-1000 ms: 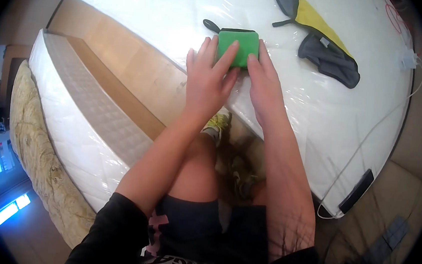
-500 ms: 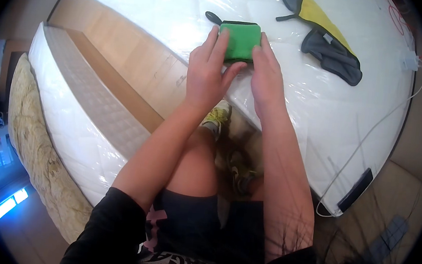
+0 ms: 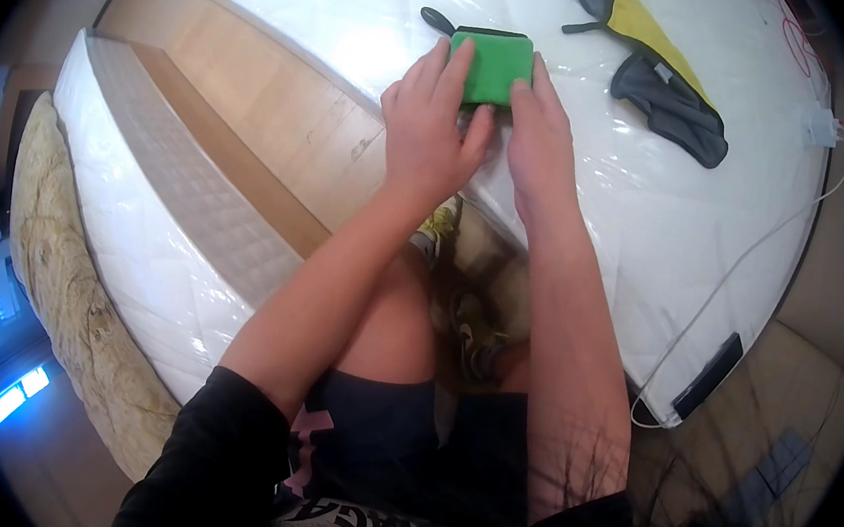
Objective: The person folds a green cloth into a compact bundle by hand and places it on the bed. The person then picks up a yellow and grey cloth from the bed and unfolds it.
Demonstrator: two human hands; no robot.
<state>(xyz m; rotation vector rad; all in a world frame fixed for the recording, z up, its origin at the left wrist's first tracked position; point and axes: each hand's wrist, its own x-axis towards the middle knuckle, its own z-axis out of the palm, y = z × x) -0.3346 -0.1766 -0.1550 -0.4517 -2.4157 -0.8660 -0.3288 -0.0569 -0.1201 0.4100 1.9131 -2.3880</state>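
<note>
A green folded cloth [image 3: 499, 68] with dark edging lies between my hands above the plastic-wrapped white mattress. Its dark loop [image 3: 437, 20] sticks out at the upper left. My left hand [image 3: 430, 109] grips the left side, with fingers over the top and the thumb at the lower edge. On the opposite side, my right hand [image 3: 542, 133] holds the edge, its thumb on the green face. To the right, a yellow and grey cloth [image 3: 667, 99] lies crumpled on the mattress. The underside of the green cloth is hidden.
The white mattress [image 3: 634, 252] spreads under and around the cloths. A black device [image 3: 708, 381] rests at its lower right edge, near a white cable [image 3: 743, 262] running to a white plug [image 3: 820, 128]. Leftward are a wooden board [image 3: 248, 73] and a patterned cushion [image 3: 79, 284].
Both hands and the green cloth have shifted slightly up and right in view. My left fingers have moved a little over the cloth's face.
</note>
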